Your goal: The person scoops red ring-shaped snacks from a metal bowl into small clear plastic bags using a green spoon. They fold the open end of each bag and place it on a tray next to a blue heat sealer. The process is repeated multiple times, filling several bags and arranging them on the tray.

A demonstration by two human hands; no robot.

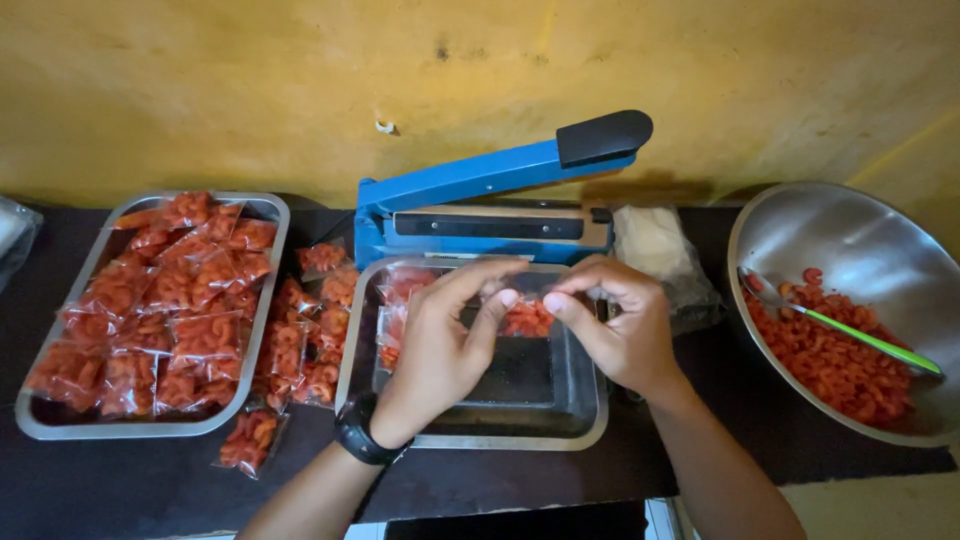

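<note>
Both hands meet over the square steel tray that sits right in front of the blue heat sealer, and between them they pinch a small clear packet of orange-red snacks, held just above the tray's middle. The left hand, with a black watch at its wrist, grips the packet's left edge between thumb and fingers; the right hand grasps the right edge the same way. The sealer's arm stands raised behind the tray. To the tray's left lie loose filled packets, some spilling onto the dark tabletop, and further left a larger steel tray is heaped with more of them. To the square tray's right stands a big steel bowl holding loose orange-red snacks and a green-handled spoon. A bundle of clear bags lies just beside the sealer's right end.
</note>
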